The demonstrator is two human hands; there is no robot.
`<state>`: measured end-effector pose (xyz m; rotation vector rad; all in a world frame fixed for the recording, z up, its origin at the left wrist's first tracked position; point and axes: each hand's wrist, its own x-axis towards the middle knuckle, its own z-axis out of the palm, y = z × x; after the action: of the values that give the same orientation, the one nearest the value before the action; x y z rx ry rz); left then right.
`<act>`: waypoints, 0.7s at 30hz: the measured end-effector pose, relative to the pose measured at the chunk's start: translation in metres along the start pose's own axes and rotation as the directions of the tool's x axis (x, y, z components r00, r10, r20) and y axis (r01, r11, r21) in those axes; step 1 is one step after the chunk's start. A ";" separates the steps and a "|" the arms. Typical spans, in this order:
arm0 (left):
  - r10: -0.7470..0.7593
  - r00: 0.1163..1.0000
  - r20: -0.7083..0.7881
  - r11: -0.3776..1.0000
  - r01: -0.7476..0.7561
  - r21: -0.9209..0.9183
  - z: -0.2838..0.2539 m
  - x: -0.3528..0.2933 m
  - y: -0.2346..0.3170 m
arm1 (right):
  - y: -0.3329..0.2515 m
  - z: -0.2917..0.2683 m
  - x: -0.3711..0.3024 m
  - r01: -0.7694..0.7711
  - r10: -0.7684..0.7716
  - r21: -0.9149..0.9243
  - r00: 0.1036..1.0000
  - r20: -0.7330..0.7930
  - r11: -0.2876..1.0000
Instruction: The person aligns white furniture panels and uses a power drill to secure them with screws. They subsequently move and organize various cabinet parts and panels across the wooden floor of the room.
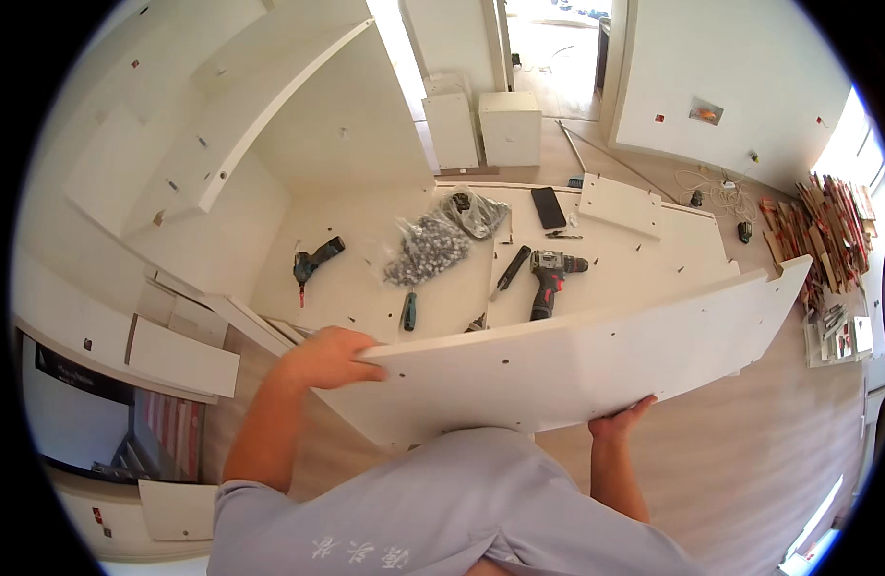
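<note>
A long white panel [558,370] with small holes is held on edge, tilted, across the front of my body. My left hand [332,360] is closed over its upper edge near the left end. My right hand [623,420] grips the lower edge from beneath, right of the middle. Beyond the panel lies a flat white board surface [356,216]. On it are a black-and-red cordless drill [548,280], a second power driver [314,269], a teal-handled screwdriver [408,311], a black utility knife [513,268], a plastic bag of small fittings [429,248] and a black phone [548,206].
A small white board [620,205] lies at the far right of the surface. Tall white cabinet panels [241,120] rise at the left. Bundled wood strips [826,230] and a cable [726,192] lie at the right. White boxes [510,130] stand near the doorway.
</note>
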<state>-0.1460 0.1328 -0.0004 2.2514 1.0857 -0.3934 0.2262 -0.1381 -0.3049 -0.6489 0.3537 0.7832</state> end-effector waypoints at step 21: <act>-0.614 0.686 -0.391 0.487 -0.062 -0.871 0.168 0.104 -0.251 | 0.109 0.057 0.000 0.076 -0.124 -0.186 0.958 -0.259 0.980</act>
<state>-0.2793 0.2111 -0.2803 1.2373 1.5891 0.8009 0.1481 -0.0427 -0.3058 -0.9357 0.5001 0.6331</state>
